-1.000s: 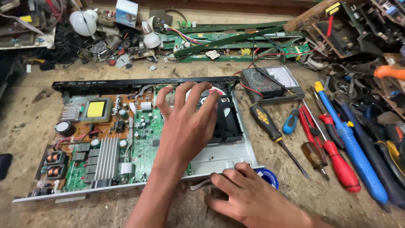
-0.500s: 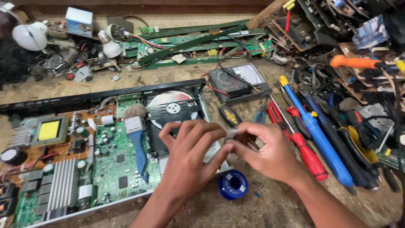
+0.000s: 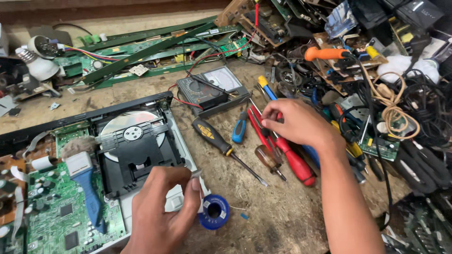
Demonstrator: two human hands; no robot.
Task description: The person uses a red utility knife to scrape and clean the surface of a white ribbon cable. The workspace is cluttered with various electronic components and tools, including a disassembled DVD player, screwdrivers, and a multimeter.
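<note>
My left hand [image 3: 162,211] hovers at the front right corner of an opened disc player [image 3: 172,204] and pinches a small silvery part [image 3: 196,173] between thumb and forefinger. My right hand [image 3: 294,123] reaches over a row of screwdrivers, its fingertips closed on the upper end of a red-handled screwdriver [image 3: 294,160] lying on the bench. A blue spool of solder [image 3: 214,212] lies just right of my left hand. The player's disc drive [image 3: 134,141] holds a silver disc. A blue-handled brush [image 3: 87,186] rests on the green circuit board [image 3: 56,221].
A black-and-yellow screwdriver [image 3: 212,136], a small blue one [image 3: 239,130] and a brown-handled one [image 3: 267,157] lie mid-bench. An analog multimeter [image 3: 212,87] sits behind them. Green boards [image 3: 141,51] and a bulb [image 3: 40,68] line the back; an orange-handled tool [image 3: 325,53] and cables [image 3: 400,113] crowd the right.
My right hand has left my left hand and moved right and away onto the screwdrivers. My left hand has stayed near the player's front corner, still pinching the small part. The view shifted right.
</note>
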